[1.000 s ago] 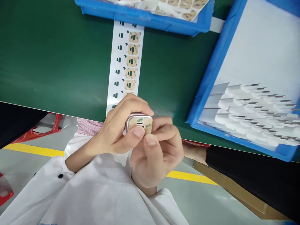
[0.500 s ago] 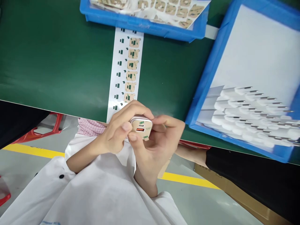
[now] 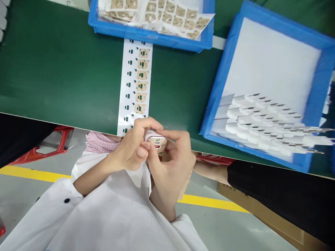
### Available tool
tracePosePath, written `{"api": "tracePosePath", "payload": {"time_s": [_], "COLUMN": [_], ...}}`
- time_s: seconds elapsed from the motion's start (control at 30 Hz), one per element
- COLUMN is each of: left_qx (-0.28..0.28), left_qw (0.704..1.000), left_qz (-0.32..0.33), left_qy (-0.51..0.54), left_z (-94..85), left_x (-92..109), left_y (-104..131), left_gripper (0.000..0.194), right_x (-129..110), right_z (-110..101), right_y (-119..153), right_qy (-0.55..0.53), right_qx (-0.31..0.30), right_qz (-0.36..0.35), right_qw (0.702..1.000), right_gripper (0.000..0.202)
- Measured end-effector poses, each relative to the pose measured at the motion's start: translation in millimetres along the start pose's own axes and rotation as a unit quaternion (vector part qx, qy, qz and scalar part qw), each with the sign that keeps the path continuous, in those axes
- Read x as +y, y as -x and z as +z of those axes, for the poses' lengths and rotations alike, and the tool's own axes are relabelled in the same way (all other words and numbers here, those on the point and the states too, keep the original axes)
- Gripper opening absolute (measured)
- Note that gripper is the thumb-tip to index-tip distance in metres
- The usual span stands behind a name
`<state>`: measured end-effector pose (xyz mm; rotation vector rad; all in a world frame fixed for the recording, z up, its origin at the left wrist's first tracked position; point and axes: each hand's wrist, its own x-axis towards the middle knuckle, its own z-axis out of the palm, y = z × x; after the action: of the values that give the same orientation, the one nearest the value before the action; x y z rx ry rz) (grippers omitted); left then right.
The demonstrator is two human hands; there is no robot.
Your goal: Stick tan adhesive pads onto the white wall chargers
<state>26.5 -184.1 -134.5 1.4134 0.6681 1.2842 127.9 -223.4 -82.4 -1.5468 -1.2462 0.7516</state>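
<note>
Both hands hold a white USB charger (image 3: 151,134) just off the table's front edge. A tan adhesive sticker (image 3: 162,142) with green print lies on its end face, around an orange-red port. My left hand (image 3: 132,148) is closed round the charger's left side, its thumb near the face. From the right, my right hand (image 3: 172,153) pinches it, fingers on top and thumb against the face's lower edge, covering part of it. Beyond the hands lies a white backing sheet (image 3: 121,104) with a column of tan stickers, several spots on it bare.
At the back stands a blue bin (image 3: 157,36) of sticker sheets. A larger blue bin (image 3: 217,87) on the right holds rows of white chargers (image 3: 251,122) with metal prongs. Dark-sleeved arms of other people (image 3: 261,184) show at both sides, near red stools (image 3: 61,141).
The charger has tipped, so its stickered face shows less and its top more. My right hand has moved slightly left and curled closer. The camera view has shifted a little.
</note>
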Motion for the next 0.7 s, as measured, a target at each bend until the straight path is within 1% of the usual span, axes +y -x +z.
{"api": "tracePosePath", "payload": {"time_s": [0.03, 0.1, 0.17, 0.27, 0.33, 0.37, 0.43, 0.47, 0.53, 0.57, 0.63, 0.7], "left_qx": [-0.006, -0.012, -0.018, -0.009, 0.009, 0.024, 0.058, 0.073, 0.097, 0.103, 0.109, 0.101], "left_qw": [0.999, 0.997, 0.995, 0.997, 0.999, 0.998, 0.990, 0.984, 0.975, 0.972, 0.972, 0.974], "left_qz": [0.033, 0.071, 0.083, 0.075, 0.039, 0.006, -0.080, -0.122, -0.179, -0.194, -0.202, -0.197], "left_qy": [-0.007, -0.033, -0.044, -0.026, 0.023, 0.054, 0.099, 0.105, 0.093, 0.080, 0.053, 0.040], "left_z": [-0.9, -1.4, 0.0, 4.4, 6.9, 7.6, 7.7, 7.3, 6.0, 5.6, 5.7, 7.4], "left_x": [-2.2, -6.9, -11.5, -14.2, -10.4, -6.7, 2.8, 7.8, 15.9, 18.6, 21.4, 22.1], "left_y": [0.0, 0.3, 1.6, 4.0, 3.9, 2.8, -1.1, -3.7, -9.3, -12.0, -16.6, -19.3], "left_gripper": [0.054, 0.054, 0.057, 0.067, 0.071, 0.069, 0.057, 0.049, 0.037, 0.036, 0.039, 0.042], "right_x": [-1.6, -3.7, -4.6, -4.1, -1.6, 0.8, 8.1, 13.1, 25.4, 32.1, 44.3, 51.9], "right_z": [-0.9, -3.8, -7.2, -8.6, -5.3, -2.5, 3.4, 5.8, 8.1, 8.0, 6.0, 4.5], "right_y": [-0.9, -2.6, -4.3, -6.2, -5.8, -4.8, -1.1, 1.3, 5.5, 7.0, 7.9, 6.9], "right_qy": [0.015, 0.014, -0.013, -0.055, -0.088, -0.110, -0.162, -0.188, -0.236, -0.260, -0.306, -0.337], "right_qx": [-0.003, -0.014, -0.025, -0.024, -0.022, -0.025, -0.034, -0.038, -0.033, -0.026, -0.025, -0.051], "right_qz": [0.007, 0.024, 0.039, 0.058, 0.082, 0.095, 0.108, 0.107, 0.097, 0.103, 0.142, 0.189], "right_qw": [1.000, 1.000, 0.999, 0.997, 0.992, 0.989, 0.980, 0.976, 0.966, 0.960, 0.941, 0.921], "right_gripper": [0.022, 0.022, 0.027, 0.037, 0.041, 0.039, 0.032, 0.028, 0.028, 0.029, 0.036, 0.048]}}
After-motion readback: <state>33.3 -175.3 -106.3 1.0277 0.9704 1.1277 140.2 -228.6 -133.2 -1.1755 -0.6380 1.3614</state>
